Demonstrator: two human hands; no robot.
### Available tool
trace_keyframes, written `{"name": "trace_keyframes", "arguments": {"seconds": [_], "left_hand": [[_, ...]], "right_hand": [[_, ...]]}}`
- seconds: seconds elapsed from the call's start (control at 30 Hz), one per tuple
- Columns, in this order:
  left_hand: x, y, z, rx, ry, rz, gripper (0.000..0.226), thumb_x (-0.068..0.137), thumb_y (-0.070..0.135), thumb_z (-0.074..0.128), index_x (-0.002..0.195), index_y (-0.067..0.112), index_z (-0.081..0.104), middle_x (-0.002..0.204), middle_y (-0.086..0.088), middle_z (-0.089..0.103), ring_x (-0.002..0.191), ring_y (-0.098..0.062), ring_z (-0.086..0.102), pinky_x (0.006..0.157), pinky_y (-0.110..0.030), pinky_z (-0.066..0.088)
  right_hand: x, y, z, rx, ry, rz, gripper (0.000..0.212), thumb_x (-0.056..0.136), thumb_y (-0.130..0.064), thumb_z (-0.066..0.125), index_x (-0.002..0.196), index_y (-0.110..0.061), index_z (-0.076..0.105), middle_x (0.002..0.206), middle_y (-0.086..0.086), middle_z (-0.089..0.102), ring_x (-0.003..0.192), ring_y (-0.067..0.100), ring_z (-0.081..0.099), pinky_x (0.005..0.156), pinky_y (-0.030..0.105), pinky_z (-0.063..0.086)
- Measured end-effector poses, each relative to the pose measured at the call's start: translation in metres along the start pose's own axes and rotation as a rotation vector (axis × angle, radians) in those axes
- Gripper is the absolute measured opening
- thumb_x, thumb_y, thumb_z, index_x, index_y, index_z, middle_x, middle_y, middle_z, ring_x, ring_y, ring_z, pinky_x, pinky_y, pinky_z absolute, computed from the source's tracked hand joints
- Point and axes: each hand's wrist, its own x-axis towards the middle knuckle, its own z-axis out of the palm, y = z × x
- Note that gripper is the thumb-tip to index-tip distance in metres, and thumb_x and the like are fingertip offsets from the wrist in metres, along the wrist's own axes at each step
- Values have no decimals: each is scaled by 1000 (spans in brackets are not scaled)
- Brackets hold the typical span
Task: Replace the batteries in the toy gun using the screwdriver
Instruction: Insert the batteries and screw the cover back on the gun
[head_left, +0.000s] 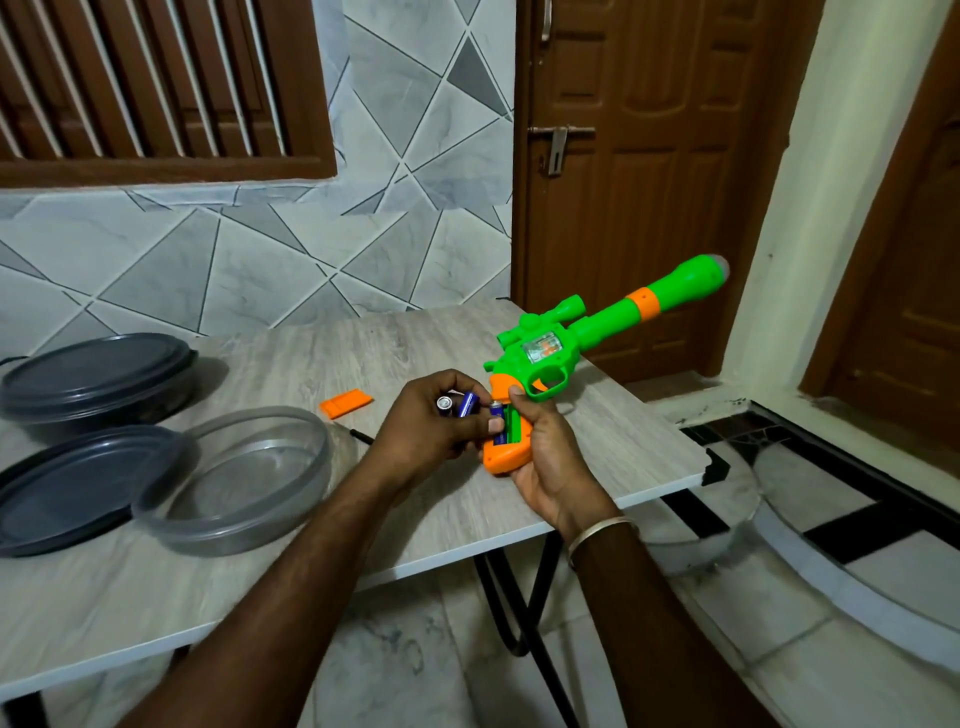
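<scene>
The green and orange toy gun (597, 332) is held above the table's right side, barrel pointing up and right. My right hand (550, 457) grips its orange handle from below. The battery bay in the handle is uncovered, and a blue battery (497, 422) sits in it under my left thumb. My left hand (431, 421) holds two more blue batteries (457, 404) in its curled fingers. The orange battery cover (346, 403) lies on the table to the left. A thin black screwdriver shaft (361, 435) shows beside the clear bowl; its handle is hidden.
A clear round bowl (234, 483) stands at the left, overlapping a dark lid (78, 483). A lidded dark container (98, 379) sits behind them. The grey wood-grain table (597, 467) ends close to my right hand; its right corner is chipped. A brown door stands beyond.
</scene>
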Motion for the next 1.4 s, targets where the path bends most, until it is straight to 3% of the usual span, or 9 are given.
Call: {"name": "trace_keyframes", "arguments": {"seconds": [0.13, 0.27, 0.4, 0.6, 0.87, 1.0, 1.13, 1.3, 1.4], "left_hand": [[-3, -1, 8, -51, 101, 0, 20, 79, -1, 80, 96, -3, 70, 63, -8, 65, 48, -13, 53, 43, -20, 39], [5, 5, 8, -172, 197, -78, 17, 81, 1, 80, 96, -2, 73, 61, -8, 62, 49, -15, 47, 45, -19, 35], [5, 9, 10, 42, 109, -137, 10, 80, 6, 82, 88, 2, 78, 58, -7, 65, 44, -10, 49, 44, -20, 37], [6, 2, 15, 335, 184, -42, 6, 76, 13, 83, 75, 9, 79, 59, -5, 70, 45, -5, 55, 50, -20, 44], [4, 2, 26, 492, 236, 88, 8, 75, 15, 84, 74, 11, 77, 66, -2, 73, 61, -10, 67, 62, -29, 54], [-2, 0, 15, 374, 115, 79, 11, 79, 22, 84, 84, 12, 81, 65, 0, 72, 52, -3, 59, 53, -20, 45], [-5, 4, -3, 314, -53, 19, 23, 79, 19, 84, 101, 16, 81, 62, 0, 67, 46, -4, 46, 49, -15, 37], [-2, 5, -12, 446, -127, 73, 30, 82, 22, 82, 111, 18, 79, 80, 5, 75, 50, -1, 52, 52, -12, 41], [-1, 1, -8, 535, -57, 158, 28, 82, 23, 82, 110, 19, 79, 85, 9, 73, 61, 6, 60, 60, -8, 41]], "right_hand": [[0, 0, -1, -5, 0, 8, 38, 101, -21, 44, 136, -10, 53, 97, 9, 72, 74, 17, 70, 60, 30, 55], [1, 2, 0, -16, 31, -1, 41, 101, -23, 45, 139, -9, 51, 104, 17, 65, 72, 21, 63, 54, 28, 53], [4, 3, -2, 0, 27, -8, 39, 100, -21, 48, 138, -13, 52, 122, 18, 64, 84, 22, 67, 64, 31, 54], [3, 1, -2, 50, -7, 0, 21, 100, -17, 46, 117, -18, 59, 89, 12, 65, 67, 22, 63, 67, 35, 49], [1, 2, 0, 73, 18, -15, 40, 100, -15, 48, 139, -9, 50, 132, 21, 60, 95, 23, 68, 72, 34, 59], [3, 1, -2, 58, 39, 24, 37, 99, -19, 49, 135, -10, 52, 113, 17, 65, 78, 18, 67, 70, 33, 54], [3, 0, -3, 23, 30, 57, 20, 101, -21, 46, 118, -15, 55, 74, 2, 66, 52, 9, 62, 45, 20, 46], [2, 0, -2, 14, 25, 60, 14, 101, -23, 46, 107, -18, 58, 81, 5, 61, 52, 9, 59, 48, 19, 44], [1, 0, -1, 22, 28, 67, 24, 101, -23, 47, 121, -16, 57, 88, 6, 65, 60, 11, 65, 54, 24, 50]]}}
